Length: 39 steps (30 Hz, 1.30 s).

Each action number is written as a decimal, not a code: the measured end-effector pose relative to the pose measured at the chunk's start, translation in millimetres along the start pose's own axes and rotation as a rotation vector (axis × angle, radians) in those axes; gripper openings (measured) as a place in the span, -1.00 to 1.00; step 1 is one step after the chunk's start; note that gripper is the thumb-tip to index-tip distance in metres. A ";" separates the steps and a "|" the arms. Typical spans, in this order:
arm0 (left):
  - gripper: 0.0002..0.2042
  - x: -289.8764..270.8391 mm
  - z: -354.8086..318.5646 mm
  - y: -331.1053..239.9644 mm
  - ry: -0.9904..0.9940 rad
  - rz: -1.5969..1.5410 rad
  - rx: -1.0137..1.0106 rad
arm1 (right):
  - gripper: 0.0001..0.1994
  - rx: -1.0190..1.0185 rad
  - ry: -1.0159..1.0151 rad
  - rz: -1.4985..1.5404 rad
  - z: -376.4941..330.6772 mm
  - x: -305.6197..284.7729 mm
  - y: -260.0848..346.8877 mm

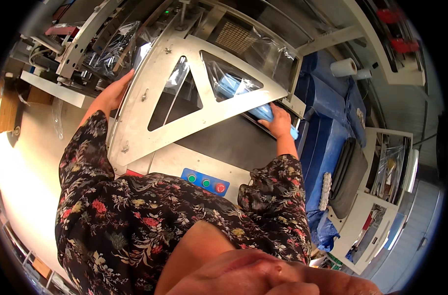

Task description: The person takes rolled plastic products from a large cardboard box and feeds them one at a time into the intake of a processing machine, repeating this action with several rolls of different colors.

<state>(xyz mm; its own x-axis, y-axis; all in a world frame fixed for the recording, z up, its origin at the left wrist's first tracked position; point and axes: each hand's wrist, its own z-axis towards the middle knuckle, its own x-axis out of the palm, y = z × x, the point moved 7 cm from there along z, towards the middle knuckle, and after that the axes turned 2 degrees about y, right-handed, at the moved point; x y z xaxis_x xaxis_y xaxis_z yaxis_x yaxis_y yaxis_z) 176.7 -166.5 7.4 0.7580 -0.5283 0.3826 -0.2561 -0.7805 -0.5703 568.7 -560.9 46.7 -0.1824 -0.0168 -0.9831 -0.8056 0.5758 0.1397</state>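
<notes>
hands – right hand (279,122) on blue pack (253,101) | left hand (115,92) – frame (150,78) edge

We cannot see the fingers of our left hand (116,91), which curl behind the edge of the triangular metal frame (194,105), so its grip stays unclear. Ahead of our right hand (279,120), the pale blue bundle (243,91) runs under the frame's bar and clear plastic film (263,54), its far end blurred. Right of that hand, the shelf contents (388,172) are too small to tell.
</notes>
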 end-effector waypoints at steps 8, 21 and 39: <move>-0.71 -6.3 24.2 15.6 0.030 -0.241 0.017 | -0.43 0.697 -0.238 1.269 -60.4 46.9 67.8; -0.80 -27.8 34.9 26.2 -0.018 -0.214 0.034 | -0.51 0.691 0.004 2.529 -54.8 62.6 193.2; -0.80 -23.6 30.8 29.1 0.029 -0.158 0.004 | -0.49 0.431 0.071 2.584 -44.5 53.2 200.2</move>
<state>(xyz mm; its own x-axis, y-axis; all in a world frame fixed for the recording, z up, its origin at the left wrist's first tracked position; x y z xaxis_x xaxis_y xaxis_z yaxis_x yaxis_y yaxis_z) 169.8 -166.5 -40.6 0.7711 -0.4083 0.4885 -0.1327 -0.8535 -0.5039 372.7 -483.0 27.7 -0.0901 0.5376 0.8384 0.8598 -0.3829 0.3379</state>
